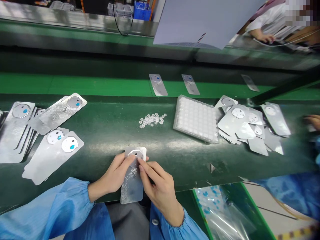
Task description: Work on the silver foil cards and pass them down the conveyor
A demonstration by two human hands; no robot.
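Observation:
My left hand grips a flat silver metal plate by its left edge, near the front of the green bench. The plate carries a round disc with a small dark hole at its upper end. My right hand lies over the plate's right side, and its fingertips press on the round disc. Both sleeves are light blue. A small heap of tiny white rings lies on the bench beyond my hands.
A white tray of small parts sits right of the rings. Piles of silver plates lie at the left and right. Two more plates ride the green belt behind. A bin with plastic bags stands lower right. Another person's hand shows at the right edge.

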